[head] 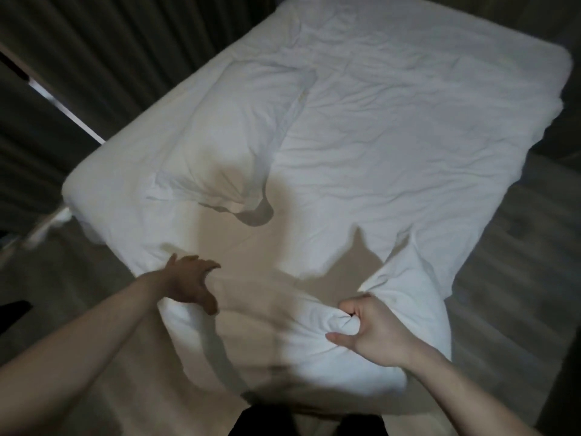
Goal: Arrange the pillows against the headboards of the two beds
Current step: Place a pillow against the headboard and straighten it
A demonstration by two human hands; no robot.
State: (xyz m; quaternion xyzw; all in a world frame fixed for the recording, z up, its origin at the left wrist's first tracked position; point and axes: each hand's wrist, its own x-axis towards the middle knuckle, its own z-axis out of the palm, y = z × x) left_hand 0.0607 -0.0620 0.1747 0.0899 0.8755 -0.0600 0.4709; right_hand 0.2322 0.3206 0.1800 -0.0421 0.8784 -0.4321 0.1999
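Nearest to the person: a white pillow point(283, 338) held up in front of them, over the near end of the bed point(408, 136); its outline is blurred. R hand point(374, 332) is clenched tight on a bunched fold at the pillow's upper edge, fingers dug into the fabric, thumb out to the side; L hand point(191, 284) sits at the pillow's upper left corner w/ fingers spread wide, palm down, touching the cloth but not closed on it. Both forearms bare; dark clothing just visible at the bottom edge. Beyond the hands, the sheet is creased, w/ the hands' and pillow's shadows falling on it; a second pillow point(239, 133) lies flat on the bed's left half, further off, apart from the held one. Far side: dark pleated curtains point(78, 51) on the left w/ a thin strip of light; grey floor point(518, 247) to the right of the bed.
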